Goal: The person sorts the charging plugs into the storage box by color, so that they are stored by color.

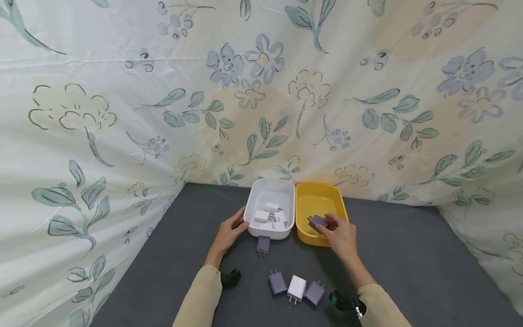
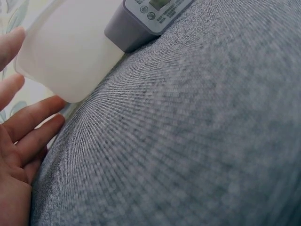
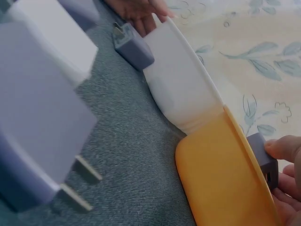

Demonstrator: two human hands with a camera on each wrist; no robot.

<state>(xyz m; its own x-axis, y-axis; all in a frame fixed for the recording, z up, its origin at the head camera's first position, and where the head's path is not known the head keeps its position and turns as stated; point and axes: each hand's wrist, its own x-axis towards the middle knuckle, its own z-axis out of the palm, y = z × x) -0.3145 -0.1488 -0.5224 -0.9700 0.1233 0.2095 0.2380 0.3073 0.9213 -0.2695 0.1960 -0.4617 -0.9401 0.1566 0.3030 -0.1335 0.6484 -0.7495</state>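
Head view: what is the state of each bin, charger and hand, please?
White bin: upright, holding white chargers
Yellow bin: upright, beside white bin
Held purple charger: over yellow bin
Purple charger near white bin: lying, prongs toward person
Left front-row purple charger: lying, prongs away
Front-row white charger: lying, prongs toward person
Right front-row purple charger: lying, prongs away
Left hand: touching white bin
Right hand: pinching held purple charger

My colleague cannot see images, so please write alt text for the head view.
A person's right hand holds a purple wall charger over a yellow tray; the left hand touches a white tray containing white wall chargers. Nearer the person, three more purple chargers and one white charger lie on the dark grey tabletop.
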